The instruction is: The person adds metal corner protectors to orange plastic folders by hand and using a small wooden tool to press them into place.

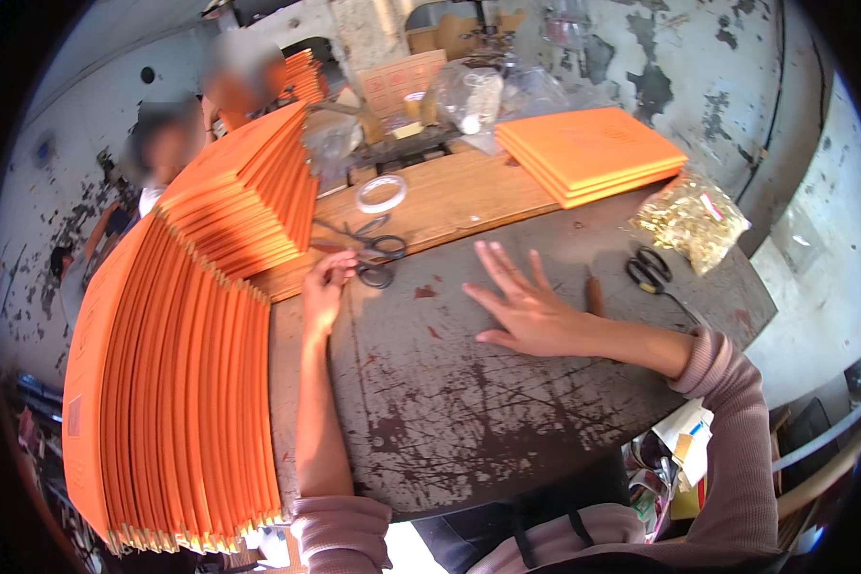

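Note:
My right hand (526,306) hovers over or rests on the dark, scratched tabletop (430,383), fingers spread and nothing in it. At the table's left part, my left hand (323,289) has its fingers half curled, with no held thing visible. Just beyond its fingertips lie black-handled scissors (385,247); whether the hand touches them I cannot tell. A tall stack of orange folders or book covers (182,383) stands left of my left forearm. Behind it rises another orange stack (249,191). To the right of my right hand are a wooden-handled tool (595,297) and a second pair of scissors (649,272).
Several orange covers (593,153) lie at the back right on a wooden board (450,203), near a clear bag of gold-coloured small pieces (694,222). A roll of tape (381,193) lies on the board. Clear plastic bags (507,91) sit behind. Two people are at the far left.

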Available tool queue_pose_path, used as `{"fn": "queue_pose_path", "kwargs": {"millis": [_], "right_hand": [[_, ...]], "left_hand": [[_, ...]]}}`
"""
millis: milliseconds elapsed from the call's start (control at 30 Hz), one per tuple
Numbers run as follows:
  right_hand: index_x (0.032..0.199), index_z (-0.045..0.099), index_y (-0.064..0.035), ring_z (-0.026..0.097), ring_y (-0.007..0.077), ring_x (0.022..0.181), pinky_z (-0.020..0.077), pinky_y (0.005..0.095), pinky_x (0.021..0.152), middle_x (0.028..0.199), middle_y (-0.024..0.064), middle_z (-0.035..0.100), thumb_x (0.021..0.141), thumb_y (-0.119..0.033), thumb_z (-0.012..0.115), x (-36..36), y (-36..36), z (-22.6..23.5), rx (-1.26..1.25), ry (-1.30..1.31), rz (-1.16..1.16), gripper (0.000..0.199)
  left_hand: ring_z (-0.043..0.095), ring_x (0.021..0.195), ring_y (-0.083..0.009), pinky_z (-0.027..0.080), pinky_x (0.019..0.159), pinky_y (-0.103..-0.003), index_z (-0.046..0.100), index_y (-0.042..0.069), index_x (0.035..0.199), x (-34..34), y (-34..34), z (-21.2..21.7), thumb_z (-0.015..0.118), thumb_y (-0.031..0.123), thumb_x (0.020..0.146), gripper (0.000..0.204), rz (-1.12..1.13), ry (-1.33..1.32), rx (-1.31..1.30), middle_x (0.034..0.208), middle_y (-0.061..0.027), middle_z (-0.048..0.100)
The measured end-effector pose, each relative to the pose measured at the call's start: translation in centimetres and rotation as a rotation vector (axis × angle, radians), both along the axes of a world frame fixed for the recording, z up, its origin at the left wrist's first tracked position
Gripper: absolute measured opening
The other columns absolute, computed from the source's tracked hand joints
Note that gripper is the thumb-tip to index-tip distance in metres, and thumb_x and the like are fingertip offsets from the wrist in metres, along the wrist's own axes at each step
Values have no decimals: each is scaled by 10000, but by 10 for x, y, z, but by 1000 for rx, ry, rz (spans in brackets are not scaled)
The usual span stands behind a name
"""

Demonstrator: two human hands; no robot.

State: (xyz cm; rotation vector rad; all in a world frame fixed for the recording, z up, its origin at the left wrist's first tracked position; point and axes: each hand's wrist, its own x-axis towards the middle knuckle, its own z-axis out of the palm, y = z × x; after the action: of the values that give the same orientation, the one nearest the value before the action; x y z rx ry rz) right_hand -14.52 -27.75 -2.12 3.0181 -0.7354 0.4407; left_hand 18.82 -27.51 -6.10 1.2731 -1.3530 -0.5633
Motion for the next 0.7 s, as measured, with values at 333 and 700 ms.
{"fn": "queue_pose_path", "kwargs": {"millis": [333, 700], "right_hand": [[1186, 484, -14, 284, 360, 1295, 281, 500, 1028, 1399, 240, 247, 896, -217, 486, -148, -2, -21, -73, -84, -241, 354], [1080, 541, -42, 567, 281, 1006, 491, 366, 836, 1275, 78, 477, 827, -59, 509, -195, -48, -13, -43, -234, -42, 256]], "left_hand": [[545, 777, -91, 438, 726, -213, 585, 16, 1092, -8, 12, 4, 478, 171, 936, 244, 48, -37, 40, 963, -30, 604], [539, 765, -89, 436, 714, -219, 588, 25, 1089, -13, 14, 7, 474, 153, 934, 231, 95, -74, 47, 968, -32, 606]]}}
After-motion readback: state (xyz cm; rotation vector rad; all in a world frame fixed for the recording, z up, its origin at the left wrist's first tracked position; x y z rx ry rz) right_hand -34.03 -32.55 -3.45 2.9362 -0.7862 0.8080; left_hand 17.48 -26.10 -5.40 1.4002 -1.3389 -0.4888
